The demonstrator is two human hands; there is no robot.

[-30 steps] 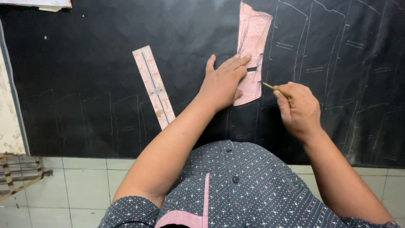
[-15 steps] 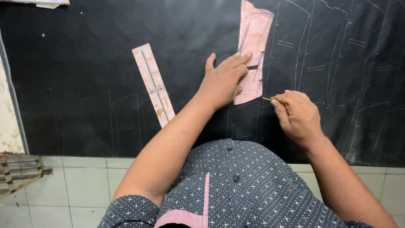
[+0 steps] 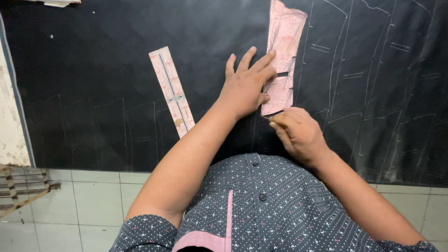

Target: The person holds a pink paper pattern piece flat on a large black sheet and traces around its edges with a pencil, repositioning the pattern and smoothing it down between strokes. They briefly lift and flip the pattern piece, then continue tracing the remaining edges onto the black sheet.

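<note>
Pink paper pattern lies on black cloth, pinned flat by the left hand, fingers spread. Right hand pinches chalk at its lower edge. Looser pressure could let the pattern slip, skewing the line.

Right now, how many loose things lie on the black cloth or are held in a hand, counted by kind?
Pink paper pattern pieces: 1, pattern piece, pressed flat by the left hand.
Rulers: 1, ruler, lying alone to the left.
Marking sticks: 1, thin marking stick, pinched in the right hand at the pattern's lower edge.
Total: 3 things on the black cloth.
</note>
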